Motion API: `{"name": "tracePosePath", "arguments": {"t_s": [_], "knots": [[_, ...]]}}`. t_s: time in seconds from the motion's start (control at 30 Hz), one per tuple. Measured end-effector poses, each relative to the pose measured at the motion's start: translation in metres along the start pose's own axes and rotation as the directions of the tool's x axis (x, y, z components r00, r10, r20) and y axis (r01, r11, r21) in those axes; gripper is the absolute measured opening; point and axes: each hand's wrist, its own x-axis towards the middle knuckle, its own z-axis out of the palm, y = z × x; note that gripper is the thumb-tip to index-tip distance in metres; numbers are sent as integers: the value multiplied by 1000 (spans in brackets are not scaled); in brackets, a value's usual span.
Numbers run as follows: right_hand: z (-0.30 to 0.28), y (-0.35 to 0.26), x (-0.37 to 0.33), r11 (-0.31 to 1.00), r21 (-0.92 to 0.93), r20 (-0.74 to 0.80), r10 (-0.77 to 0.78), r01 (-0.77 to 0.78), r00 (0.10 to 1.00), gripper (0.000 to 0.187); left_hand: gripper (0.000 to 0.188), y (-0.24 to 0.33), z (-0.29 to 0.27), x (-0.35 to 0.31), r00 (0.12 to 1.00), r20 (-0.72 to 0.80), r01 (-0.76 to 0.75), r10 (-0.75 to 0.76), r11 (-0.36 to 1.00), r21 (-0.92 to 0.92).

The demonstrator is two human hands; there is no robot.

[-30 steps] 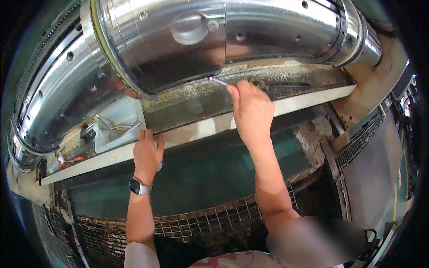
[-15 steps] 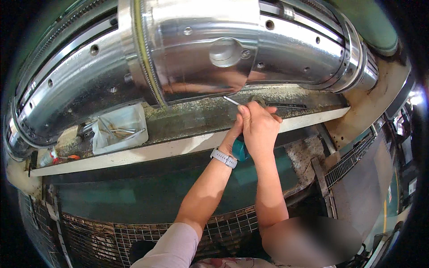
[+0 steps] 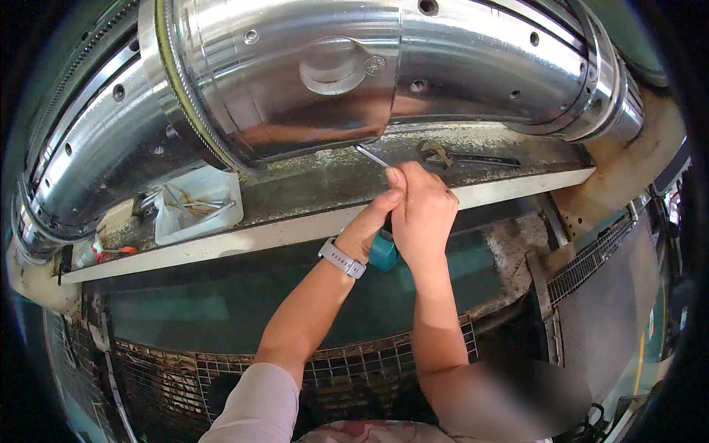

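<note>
My right hand (image 3: pixel 425 218) is closed in a fist around a slim metal rod (image 3: pixel 375 156). The rod's far tip meets the lower edge of the big polished metal cylinder (image 3: pixel 295 111). Pressed against the fist is my left hand (image 3: pixel 365 229), its thumb lying beside the right thumb. The left fingers are curled underneath and mostly hidden, so what they grip cannot be made out. A teal block-shaped part (image 3: pixel 383 251) shows between my wrists; whether it joins the rod is hidden.
On the ledge (image 3: pixel 310 177) below the cylinder, an adjustable wrench (image 3: pixel 473 157) lies to the right. A white plastic tub (image 3: pixel 198 207) with several metal tools stands left, near a small bottle (image 3: pixel 87 253). Wire mesh (image 3: pixel 354 373) lies beneath, before a metal guard beam (image 3: pixel 310 227).
The view has shifted, with the cylinder sitting further left and higher. My hands keep their grip near the rod, its tip still at the cylinder's lower edge. More of the wrench shows.
</note>
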Motion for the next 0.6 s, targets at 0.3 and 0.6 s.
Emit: {"name": "tracePosePath", "arguments": {"t_s": [0.3,0.6], "knots": [[-11,5,-5,987,89,95,126,-134,987,21,58,0,28,-9,988,-151,31,-12,992,123],[-4,1,-5,995,6,99,97,-98,990,21,54,10,28,-18,999,-35,-34,38,993,116]]}}
